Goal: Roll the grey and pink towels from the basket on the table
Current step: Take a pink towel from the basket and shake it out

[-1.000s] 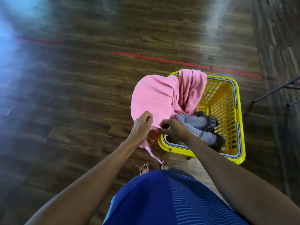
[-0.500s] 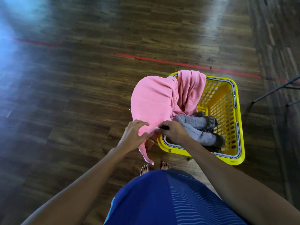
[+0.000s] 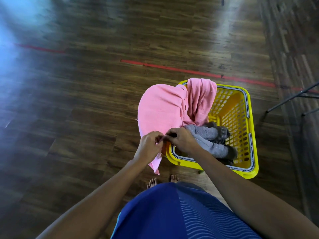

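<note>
Pinching pink towel (image 3: 160, 109) hem with left hand (image 3: 149, 146) and right hand (image 3: 181, 140) at 8 o'clock corner of basket (image 3: 250, 118). Slide grips apart, lift high. Avoid snagging grey towel (image 3: 205, 135) at 3 o'clock.

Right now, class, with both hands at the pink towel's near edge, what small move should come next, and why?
Probably lift the pink towel clear of the basket. The left hand and right hand both grip its near edge, yet most of it drapes over the rim.
</note>
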A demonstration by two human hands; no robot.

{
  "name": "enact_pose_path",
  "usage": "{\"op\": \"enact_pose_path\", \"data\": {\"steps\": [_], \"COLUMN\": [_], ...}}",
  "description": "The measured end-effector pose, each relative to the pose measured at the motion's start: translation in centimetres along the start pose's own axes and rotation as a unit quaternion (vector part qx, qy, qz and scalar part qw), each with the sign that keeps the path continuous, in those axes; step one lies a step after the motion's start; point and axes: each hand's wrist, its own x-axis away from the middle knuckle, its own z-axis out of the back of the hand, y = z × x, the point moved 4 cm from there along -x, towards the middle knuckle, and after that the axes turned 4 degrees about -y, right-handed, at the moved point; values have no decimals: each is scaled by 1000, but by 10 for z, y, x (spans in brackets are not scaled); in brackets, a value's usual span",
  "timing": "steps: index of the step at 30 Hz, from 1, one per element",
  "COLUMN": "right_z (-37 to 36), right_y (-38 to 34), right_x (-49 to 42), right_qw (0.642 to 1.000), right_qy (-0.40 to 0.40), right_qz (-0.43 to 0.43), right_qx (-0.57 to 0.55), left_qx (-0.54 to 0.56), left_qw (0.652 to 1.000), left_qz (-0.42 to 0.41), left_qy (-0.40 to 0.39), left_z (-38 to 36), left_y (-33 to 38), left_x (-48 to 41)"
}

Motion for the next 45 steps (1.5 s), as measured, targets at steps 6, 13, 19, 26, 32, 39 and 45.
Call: {"op": "enact_pose_path", "data": {"steps": [6,13,19,26,32,39,45], "right_z": [4,-2,-12,-5,18,42,30], "right_y": [-1,5,36,15,-36,-43,-19], "right_x": [-4,-8,6,9,-6,-6,0], "right_qw": [1000,996,987,999,997,998,998], "right_qy": [6,-85,-137,-11,30,40,-61], "right_qz": [-1,3,-66,-31,66,48,9], "right_qx": [-10,-36,41,-35,-10,4,-4], "left_qx": [0,-5,2,-19,-11,32,75], "left_qw": [998,997,996,983,997,992,988], "left_qz": [-8,-22,-25,81,-48,-55,-55], "left_qy": [60,71,90,162,52,107,123], "left_z": [9,31,43,62,40,38,55], "left_y": [6,15,-1,-33,-1,23,38], "left_x": [-4,-13,5,19,8,-13,-22]}}
